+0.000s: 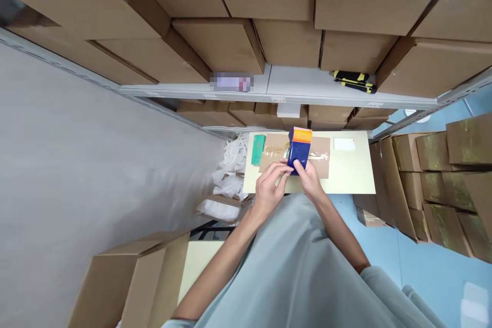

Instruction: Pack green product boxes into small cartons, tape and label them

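Observation:
Both hands hold a small blue box with an orange top (299, 149) over a flat brown cardboard parcel (320, 163) taped along its middle. My left hand (270, 186) pinches the box's lower left corner with curled fingers. At the lower right of the box, my right hand (309, 178) grips its bottom edge. The parcel lies on a pale yellow table (353, 176).
A green packet (258, 149) and a white card (344, 144) lie on the table. Metal shelves (292, 96) full of cardboard boxes rise ahead, with a black-and-yellow tool (353, 81) on one. White plastic bags (230, 169) lie left of the table; stacked cartons (438, 184) stand right.

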`<action>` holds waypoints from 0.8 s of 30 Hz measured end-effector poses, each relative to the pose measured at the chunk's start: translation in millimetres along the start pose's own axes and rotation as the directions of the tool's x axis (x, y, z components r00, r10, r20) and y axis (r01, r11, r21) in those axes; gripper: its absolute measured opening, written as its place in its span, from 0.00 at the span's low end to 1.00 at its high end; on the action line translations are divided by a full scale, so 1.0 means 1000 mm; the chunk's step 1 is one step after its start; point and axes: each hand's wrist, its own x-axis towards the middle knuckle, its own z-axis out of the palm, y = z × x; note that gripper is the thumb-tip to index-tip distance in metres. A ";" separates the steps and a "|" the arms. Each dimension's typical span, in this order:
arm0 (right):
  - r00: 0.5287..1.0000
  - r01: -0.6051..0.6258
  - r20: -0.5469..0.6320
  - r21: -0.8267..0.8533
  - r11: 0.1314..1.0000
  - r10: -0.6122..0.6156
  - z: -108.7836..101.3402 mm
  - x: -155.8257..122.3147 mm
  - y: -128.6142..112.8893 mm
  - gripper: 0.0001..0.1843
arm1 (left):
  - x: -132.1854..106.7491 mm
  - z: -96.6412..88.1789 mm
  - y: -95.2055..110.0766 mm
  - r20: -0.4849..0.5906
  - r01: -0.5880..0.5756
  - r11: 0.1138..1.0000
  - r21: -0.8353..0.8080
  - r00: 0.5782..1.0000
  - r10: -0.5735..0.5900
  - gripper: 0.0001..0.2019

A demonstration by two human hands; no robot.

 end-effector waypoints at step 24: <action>0.921 0.389 0.291 -0.666 0.636 -0.258 -0.095 -0.080 -0.026 0.18 | 0.021 -0.031 0.074 0.056 -0.025 0.998 -0.063 0.998 0.029 0.19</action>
